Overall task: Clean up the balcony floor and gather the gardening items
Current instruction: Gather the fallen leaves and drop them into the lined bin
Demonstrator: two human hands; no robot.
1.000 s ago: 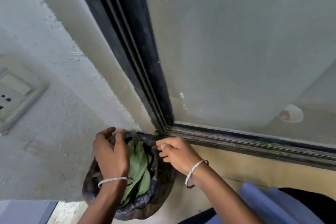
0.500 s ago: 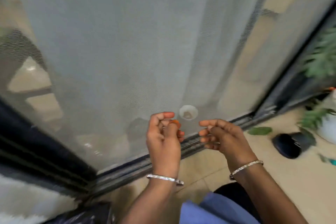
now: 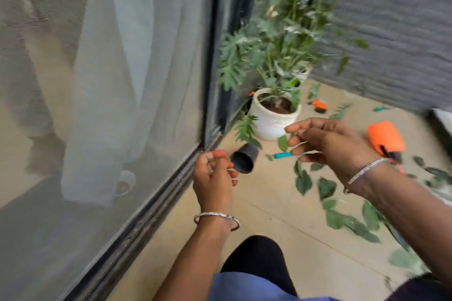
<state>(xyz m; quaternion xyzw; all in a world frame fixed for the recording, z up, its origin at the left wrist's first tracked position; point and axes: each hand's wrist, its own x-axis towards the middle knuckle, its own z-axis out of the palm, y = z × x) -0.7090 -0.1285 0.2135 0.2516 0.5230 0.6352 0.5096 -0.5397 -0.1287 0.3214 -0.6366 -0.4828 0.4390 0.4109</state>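
Your left hand (image 3: 212, 178) hangs over the door-side edge of the beige tiled balcony floor (image 3: 269, 227), fingers loosely curled, and nothing shows in it. Your right hand (image 3: 335, 144) is further out over the floor, fingers relaxed and half spread, not gripping anything either. There's a thin silver bangle (image 3: 216, 217) on your left wrist.

Just past your left fingertips a small black plastic pot (image 3: 242, 161) lies tipped on its side, mouth facing you, near the dark sliding-door track (image 3: 156, 203). A thin teal stick-like tool (image 3: 283, 155) lies on the floor between the two hands; it's too blurry to say what it is. Loose green leaves (image 3: 303, 182) are scattered on the floor below your right hand and on toward the right edge. A bright orange pouch-like thing (image 3: 386, 138) sits just beyond your right wrist.

Further back, by the door frame, a white ribbed pot (image 3: 274, 117) stands upright with a leafy green plant (image 3: 276, 44) in it. A smaller orange item (image 3: 319, 104) sits beside it near the grey textured wall (image 3: 391, 32).
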